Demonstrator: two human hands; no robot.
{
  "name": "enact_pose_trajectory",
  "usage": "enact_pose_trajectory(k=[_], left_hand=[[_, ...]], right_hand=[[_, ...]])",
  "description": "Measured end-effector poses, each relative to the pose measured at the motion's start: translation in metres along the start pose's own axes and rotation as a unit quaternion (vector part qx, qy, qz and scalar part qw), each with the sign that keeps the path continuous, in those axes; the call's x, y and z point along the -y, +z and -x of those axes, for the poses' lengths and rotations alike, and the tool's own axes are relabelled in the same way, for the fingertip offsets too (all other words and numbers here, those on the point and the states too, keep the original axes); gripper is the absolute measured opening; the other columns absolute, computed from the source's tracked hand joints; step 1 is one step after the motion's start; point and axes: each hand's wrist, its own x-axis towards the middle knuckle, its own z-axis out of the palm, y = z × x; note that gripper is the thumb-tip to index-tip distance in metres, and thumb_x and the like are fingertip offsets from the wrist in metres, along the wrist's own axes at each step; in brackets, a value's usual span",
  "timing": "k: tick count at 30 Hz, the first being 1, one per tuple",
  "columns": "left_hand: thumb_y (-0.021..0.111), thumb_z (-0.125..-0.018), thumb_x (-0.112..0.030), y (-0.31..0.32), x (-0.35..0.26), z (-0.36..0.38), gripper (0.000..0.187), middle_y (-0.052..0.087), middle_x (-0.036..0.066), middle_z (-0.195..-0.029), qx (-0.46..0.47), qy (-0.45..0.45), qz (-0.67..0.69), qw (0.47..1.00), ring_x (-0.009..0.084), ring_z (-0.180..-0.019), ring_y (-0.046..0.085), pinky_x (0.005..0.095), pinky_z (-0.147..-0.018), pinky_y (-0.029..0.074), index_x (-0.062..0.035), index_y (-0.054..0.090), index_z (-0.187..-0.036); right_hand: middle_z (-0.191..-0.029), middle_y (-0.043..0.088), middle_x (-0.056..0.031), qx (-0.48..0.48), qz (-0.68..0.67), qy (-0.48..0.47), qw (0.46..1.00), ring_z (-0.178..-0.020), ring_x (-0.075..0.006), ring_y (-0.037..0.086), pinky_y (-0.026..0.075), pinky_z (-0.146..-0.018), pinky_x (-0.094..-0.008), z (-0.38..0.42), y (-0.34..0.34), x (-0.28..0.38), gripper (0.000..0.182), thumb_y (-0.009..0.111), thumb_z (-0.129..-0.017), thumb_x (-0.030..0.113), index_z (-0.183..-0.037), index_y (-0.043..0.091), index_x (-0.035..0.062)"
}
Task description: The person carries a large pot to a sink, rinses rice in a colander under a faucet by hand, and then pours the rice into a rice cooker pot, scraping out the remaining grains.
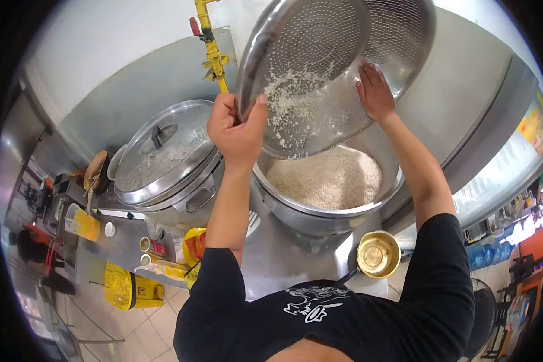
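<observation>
A large perforated metal colander is tipped steeply over a big steel pot that holds white rice. Grains still cling to the colander's inner face. My left hand grips the colander's rim at the lower left. My right hand lies flat, fingers spread, against the rice inside the colander near its lower right.
A second big pot with a closed steel lid stands to the left. A yellow gas pipe runs up the wall. A small brass ladle rests on the steel counter near me. Cups, tins and a yellow bag crowd the counter's left end.
</observation>
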Motion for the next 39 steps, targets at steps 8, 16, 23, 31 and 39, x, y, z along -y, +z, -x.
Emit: enact_pose_trajectory(k=[8,16,23,31,39], left_hand=[[0.073,-0.073,-0.006,0.022,0.009,-0.020,0.022,0.051,-0.005,-0.059,-0.020,0.073,-0.022,0.997,0.0005,-0.054,0.042,0.0161,-0.049,0.033,-0.0045,0.051,-0.071],[0.071,-0.075,-0.008,0.047,0.040,-0.035,0.021,0.052,-0.004,-0.059,-0.030,0.054,0.034,0.997,0.0005,-0.052,0.043,0.0164,-0.048,0.034,-0.0032,0.052,-0.072],[0.071,-0.077,-0.009,0.042,0.057,-0.035,0.020,0.051,-0.005,-0.060,-0.038,0.051,0.056,0.996,0.0002,-0.052,0.041,0.0166,-0.047,0.033,-0.0026,0.052,-0.073],[0.071,-0.077,-0.010,0.033,0.055,-0.027,0.020,0.049,-0.006,-0.059,-0.018,0.029,0.020,0.999,0.0001,-0.052,0.040,0.0168,-0.047,0.032,-0.0029,0.052,-0.074],[0.070,-0.078,-0.010,0.015,0.056,-0.008,0.020,0.046,-0.007,-0.058,0.005,0.018,-0.025,1.000,-0.0002,-0.052,0.036,0.0172,-0.046,0.029,-0.0032,0.051,-0.075]], right_hand=[[-0.128,0.048,-0.0218,-0.017,-0.438,0.173,0.882,-0.122,-0.0349,0.042,0.031,-0.104,-0.0372,-0.013,0.005,0.123,0.041,0.034,-0.096,0.024,-0.120,0.052,-0.0038],[-0.114,0.061,-0.0155,0.027,-0.719,0.347,0.602,-0.110,-0.0218,0.054,0.035,-0.098,-0.0296,-0.032,-0.052,0.186,0.042,0.038,-0.096,0.028,-0.113,0.060,-0.0041],[-0.107,0.064,-0.0114,0.133,-0.737,0.286,0.597,-0.100,-0.0179,0.058,0.042,-0.089,-0.0306,0.021,-0.071,0.164,0.040,0.048,-0.094,0.029,-0.106,0.062,-0.0056],[-0.076,0.065,-0.0072,0.269,-0.497,0.109,0.818,-0.074,-0.0109,0.059,0.047,-0.067,-0.0260,-0.013,-0.141,0.109,0.023,0.060,-0.087,0.023,-0.084,0.067,0.0011],[-0.103,0.064,-0.0141,0.158,-0.013,-0.192,0.968,-0.094,-0.0244,0.062,0.046,-0.085,-0.0343,0.066,-0.069,0.121,0.025,0.051,-0.092,0.022,-0.105,0.064,0.0052]])
